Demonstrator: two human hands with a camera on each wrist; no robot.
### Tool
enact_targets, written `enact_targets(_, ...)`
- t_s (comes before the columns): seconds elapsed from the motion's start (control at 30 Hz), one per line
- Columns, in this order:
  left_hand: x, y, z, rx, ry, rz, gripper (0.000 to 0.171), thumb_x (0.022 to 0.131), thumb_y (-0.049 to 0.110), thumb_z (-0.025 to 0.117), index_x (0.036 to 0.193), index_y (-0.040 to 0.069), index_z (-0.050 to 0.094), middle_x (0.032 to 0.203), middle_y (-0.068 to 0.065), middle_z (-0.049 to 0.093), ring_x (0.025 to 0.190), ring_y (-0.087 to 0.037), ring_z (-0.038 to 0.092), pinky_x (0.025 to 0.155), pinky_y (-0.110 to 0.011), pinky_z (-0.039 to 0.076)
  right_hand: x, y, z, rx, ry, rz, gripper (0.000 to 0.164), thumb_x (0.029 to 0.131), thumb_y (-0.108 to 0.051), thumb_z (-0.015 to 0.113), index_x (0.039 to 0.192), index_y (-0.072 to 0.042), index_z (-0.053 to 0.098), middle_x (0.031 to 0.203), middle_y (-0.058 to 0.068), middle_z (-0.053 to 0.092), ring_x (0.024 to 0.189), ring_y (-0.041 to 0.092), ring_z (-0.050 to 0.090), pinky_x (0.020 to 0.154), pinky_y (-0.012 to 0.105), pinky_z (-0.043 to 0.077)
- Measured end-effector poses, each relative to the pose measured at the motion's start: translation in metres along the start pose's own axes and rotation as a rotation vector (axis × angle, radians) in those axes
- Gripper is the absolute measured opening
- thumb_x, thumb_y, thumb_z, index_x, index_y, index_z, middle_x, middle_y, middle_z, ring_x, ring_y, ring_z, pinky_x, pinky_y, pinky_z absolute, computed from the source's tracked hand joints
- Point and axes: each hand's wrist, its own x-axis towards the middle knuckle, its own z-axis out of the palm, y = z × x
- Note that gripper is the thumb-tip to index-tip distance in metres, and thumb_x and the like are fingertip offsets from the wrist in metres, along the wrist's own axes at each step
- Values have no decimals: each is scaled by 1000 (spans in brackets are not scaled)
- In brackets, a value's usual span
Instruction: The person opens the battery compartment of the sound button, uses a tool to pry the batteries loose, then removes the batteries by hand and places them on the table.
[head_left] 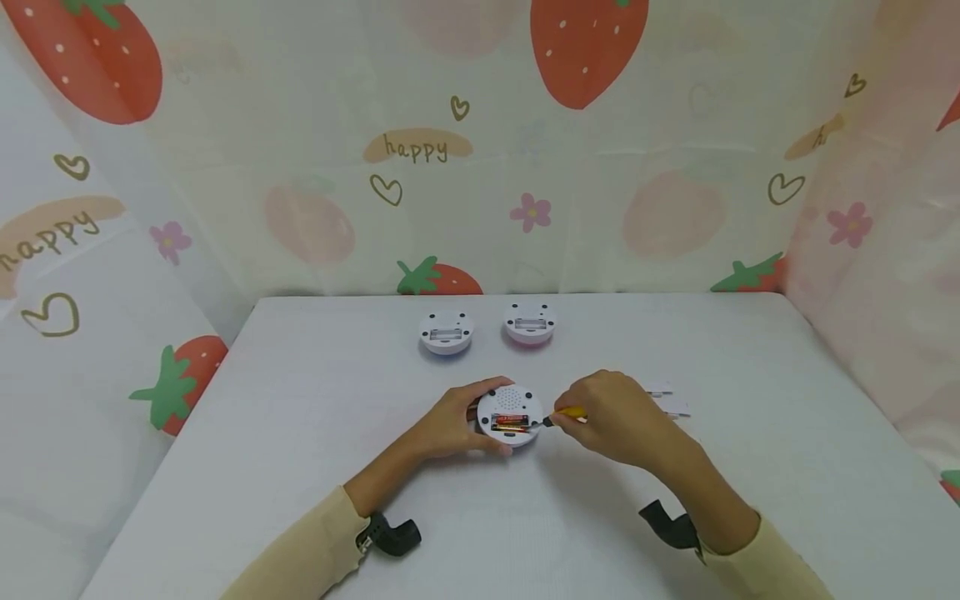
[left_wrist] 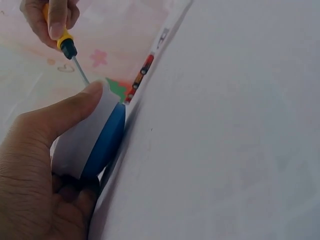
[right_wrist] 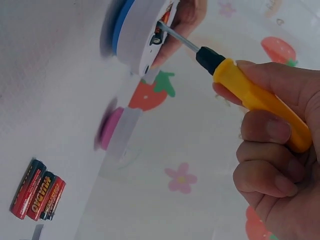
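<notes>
My left hand (head_left: 453, 423) grips a round white-and-blue device (head_left: 489, 405) by its sides, thumb near its front edge. Its underside faces up, with small speaker holes and an uncovered battery bay holding red and black batteries (head_left: 512, 420). In the right wrist view, my right hand (right_wrist: 280, 160) holds a screwdriver (right_wrist: 260, 95) by its yellow handle, fingers curled round it. The screwdriver's metal shaft slants down into the bay, its tip right at the end of the batteries. From the left wrist view, my left thumb (left_wrist: 75, 110) lies along the device's white side.
Two similar round devices, one (head_left: 446, 333) on the left and a pink-based one (head_left: 529, 325) on the right, rest upside down near the table's back edge, bays uncovered. Several loose batteries (right_wrist: 39, 192) lie side by side. Small white pieces (head_left: 671, 403) lie partly behind my right hand.
</notes>
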Motion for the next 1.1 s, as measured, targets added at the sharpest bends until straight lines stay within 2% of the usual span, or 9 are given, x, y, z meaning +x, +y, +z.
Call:
enact_targets(0.27, -2, 0, 4, -8, -11, -9, 96, 72, 32, 94, 153, 18, 46, 148, 5, 53, 134, -11, 50, 113, -33, 41, -3, -1, 2, -11, 6, -9, 11, 88, -18, 80, 94, -9, 81, 87, -1, 77, 82, 18, 69, 78, 40, 58)
enact_targets(0.6, 0, 0, -1, -17, -7, -18, 94, 72, 30, 94, 152, 19, 46, 148, 5, 53, 133, -10, 51, 114, -34, 40, 0, -1, 3, -25, 26, -23, 12, 87, -18, 81, 95, -9, 81, 88, 0, 77, 82, 19, 70, 79, 40, 59)
enact_targets(0.8, 0, 1, -1, -19, -6, -30, 96, 71, 29, 95, 153, 20, 46, 149, 6, 52, 134, -10, 50, 114, -33, 40, 3, 4, 4, 15, 37, -36, 11, 88, -18, 81, 94, -9, 80, 88, -2, 76, 82, 18, 69, 79, 39, 58)
enact_targets(1.1, 0, 1, -2, -4, -15, -21, 98, 71, 28, 95, 154, 16, 44, 151, 4, 51, 136, -11, 48, 114, -32, 40, 4, 10, 3, 82, -5, 21, 10, 92, -20, 76, 93, -10, 79, 81, -6, 72, 76, 14, 59, 74, 36, 53)
